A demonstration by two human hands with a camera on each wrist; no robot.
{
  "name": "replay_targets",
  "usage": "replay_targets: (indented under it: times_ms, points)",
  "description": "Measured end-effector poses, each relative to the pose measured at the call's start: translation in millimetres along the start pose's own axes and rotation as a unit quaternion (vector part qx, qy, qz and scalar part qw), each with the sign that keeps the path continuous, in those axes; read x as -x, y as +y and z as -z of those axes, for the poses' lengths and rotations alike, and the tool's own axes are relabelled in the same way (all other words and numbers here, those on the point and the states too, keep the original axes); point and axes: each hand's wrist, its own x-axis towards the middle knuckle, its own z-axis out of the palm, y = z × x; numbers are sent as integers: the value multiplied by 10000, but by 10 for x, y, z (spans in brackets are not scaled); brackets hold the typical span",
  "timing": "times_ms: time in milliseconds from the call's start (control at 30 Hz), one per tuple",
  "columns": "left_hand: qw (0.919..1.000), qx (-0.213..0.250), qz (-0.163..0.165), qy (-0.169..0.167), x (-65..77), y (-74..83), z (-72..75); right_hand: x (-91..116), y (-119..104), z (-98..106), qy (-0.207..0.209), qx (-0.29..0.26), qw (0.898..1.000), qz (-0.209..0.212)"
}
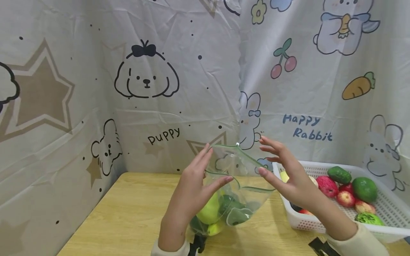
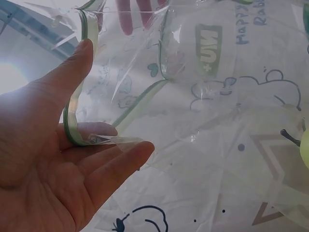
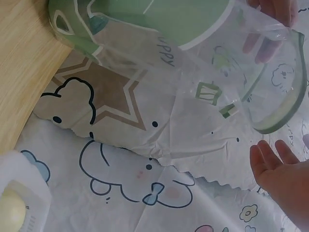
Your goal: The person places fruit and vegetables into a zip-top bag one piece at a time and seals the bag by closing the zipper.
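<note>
A clear zip bag [image 1: 253, 183] with a green-edged mouth stands spread open on the table, its lower part printed green [image 3: 193, 19]. Inside are a large yellow-green fruit [image 1: 209, 211], dark green produce [image 1: 228, 202] and a smaller yellow fruit [image 1: 214, 229]. My left hand [image 1: 195, 188] is at the left of the mouth; its straight fingers touch the rim, and the thumb stretches apart across the front. In the left wrist view, the thumb [image 2: 79, 63] lies at the green strip. My right hand [image 1: 293, 177] has spread fingers, the thumb tip beside the bag's right edge.
At the right stands a white plastic basket [image 1: 291, 218] holding a red fruit [image 1: 327, 186], a large green fruit [image 1: 365, 189], a dark green one [image 1: 339, 175] and several others. A printed cloth [image 1: 198, 89] hangs behind the wooden table [image 1: 128, 213].
</note>
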Motion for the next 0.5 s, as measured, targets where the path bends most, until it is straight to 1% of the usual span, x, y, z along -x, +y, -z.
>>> replay_targets:
  times_ms: [167,300,400,500]
  points:
    - [10000,-19,28,-39,4,-3,15,95,31,49,28,150,9995,-274]
    - [10000,-21,0,-27,2,-6,16,214,117,102,78,164,9990,-399]
    - [10000,11,2,-26,-1,-9,12,364,230,161,112,273,9981,-546]
    - [10000,39,34,-28,-1,-10,15,591,391,264,213,548,9933,-995]
